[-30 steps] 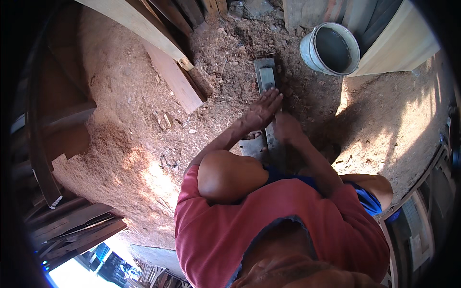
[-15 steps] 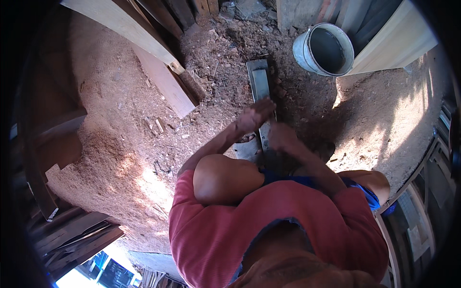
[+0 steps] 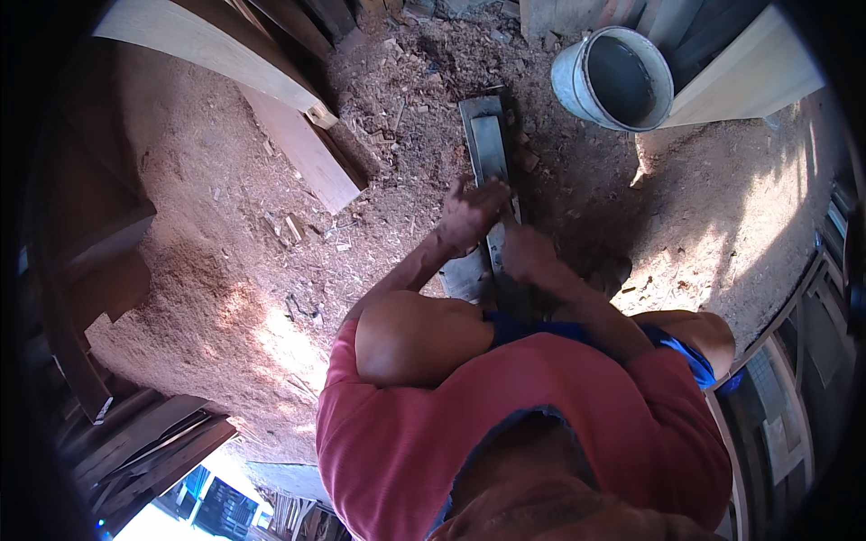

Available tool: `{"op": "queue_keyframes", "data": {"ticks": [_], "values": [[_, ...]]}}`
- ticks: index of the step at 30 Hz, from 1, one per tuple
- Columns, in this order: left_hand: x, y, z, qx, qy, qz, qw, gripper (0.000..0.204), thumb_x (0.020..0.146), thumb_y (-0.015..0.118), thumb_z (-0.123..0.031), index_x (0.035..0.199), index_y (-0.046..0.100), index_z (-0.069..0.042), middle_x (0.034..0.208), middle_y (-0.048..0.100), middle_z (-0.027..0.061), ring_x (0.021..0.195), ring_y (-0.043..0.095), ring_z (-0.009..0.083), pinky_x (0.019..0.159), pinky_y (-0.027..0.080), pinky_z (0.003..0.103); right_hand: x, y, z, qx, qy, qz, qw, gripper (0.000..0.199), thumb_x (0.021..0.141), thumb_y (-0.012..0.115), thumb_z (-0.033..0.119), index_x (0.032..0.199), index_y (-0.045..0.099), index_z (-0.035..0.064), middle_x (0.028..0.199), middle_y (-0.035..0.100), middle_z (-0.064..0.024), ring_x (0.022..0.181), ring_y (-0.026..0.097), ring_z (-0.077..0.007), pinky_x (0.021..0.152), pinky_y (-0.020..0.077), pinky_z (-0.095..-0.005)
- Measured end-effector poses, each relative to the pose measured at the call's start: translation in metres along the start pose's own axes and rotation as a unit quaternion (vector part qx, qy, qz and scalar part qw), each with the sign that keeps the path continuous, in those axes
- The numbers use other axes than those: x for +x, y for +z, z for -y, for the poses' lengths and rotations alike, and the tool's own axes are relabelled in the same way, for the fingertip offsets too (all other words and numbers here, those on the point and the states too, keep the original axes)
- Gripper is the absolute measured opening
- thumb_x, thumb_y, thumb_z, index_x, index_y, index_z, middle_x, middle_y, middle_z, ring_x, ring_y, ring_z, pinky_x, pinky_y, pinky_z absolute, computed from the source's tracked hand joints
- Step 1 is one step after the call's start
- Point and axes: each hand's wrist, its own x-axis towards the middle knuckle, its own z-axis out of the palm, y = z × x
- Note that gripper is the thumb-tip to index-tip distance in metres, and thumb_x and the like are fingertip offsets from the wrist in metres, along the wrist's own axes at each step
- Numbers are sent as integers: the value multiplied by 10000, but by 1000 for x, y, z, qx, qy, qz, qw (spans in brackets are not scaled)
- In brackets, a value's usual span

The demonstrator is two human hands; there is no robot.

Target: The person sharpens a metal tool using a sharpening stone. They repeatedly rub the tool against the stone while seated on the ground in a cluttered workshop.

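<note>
My left hand (image 3: 474,216) is over a long grey block (image 3: 490,149), its fingers pressed together and reaching across the block's width. Close on its right, my right hand (image 3: 529,252) is closed in a fist around something narrow, mostly hidden by the fingers. What the two hands hold between them is too blurred and covered to name. Under the block lies a longer grey board (image 3: 467,112), pointing away from me. Beside my left wrist, a flat grey piece (image 3: 464,275) shows near the board's near end.
A whitish bucket (image 3: 568,81) with grey liquid stands at the far right. Wooden planks (image 3: 302,153) lean at the far left, and a pale board (image 3: 740,72) stands beside the bucket. Shavings and wood chips (image 3: 225,261) cover the ground. Stacked timber (image 3: 153,442) lies at the lower left.
My left hand has shifted slightly left, and its thumb now sticks up. The right hand stays close beside it. The whole view has tilted a little, with the block appearing slightly higher.
</note>
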Motion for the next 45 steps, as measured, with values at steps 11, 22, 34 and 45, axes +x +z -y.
{"op": "queue_keyframes", "data": {"ticks": [11, 22, 34, 45], "values": [[79, -34, 58, 54, 41, 12, 998, 560, 814, 777, -215, 1357, 651, -166, 1311, 714, 24, 1296, 629, 136, 1157, 320, 488, 73, -61, -6, -7, -103, -83, 991, 896, 885, 604, 134, 1631, 119, 31, 902, 710, -315, 805, 706, -483, 771, 570, -589], [78, -32, 80, 14, -9, 62, 998, 651, 811, 798, -484, 1381, 628, -219, 1451, 632, -7, 1327, 593, 128, 1136, 264, 538, 84, -41, -3, 0, -98, -122, 988, 976, 861, 613, 120, 1648, 39, 55, 1135, 702, -288, 910, 703, -483, 843, 561, -569], [10, 11, 26, -40, -53, 19, 998, 586, 752, 853, -446, 1280, 684, -256, 1320, 713, 21, 1248, 649, 162, 1083, 331, 527, 25, -12, 2, -51, 19, -20, 998, 1030, 885, 618, 152, 1658, -63, 145, 1105, 690, -351, 955, 690, -523, 871, 560, -572], [7, 2, 17, 9, -15, 22, 1000, 636, 742, 852, -422, 1321, 674, -227, 1316, 709, 34, 1237, 655, 167, 1142, 321, 505, 6, 16, -25, 31, -22, -38, 999, 1033, 912, 599, 171, 1646, -128, 170, 1177, 707, -286, 973, 699, -510, 901, 547, -588]]}}
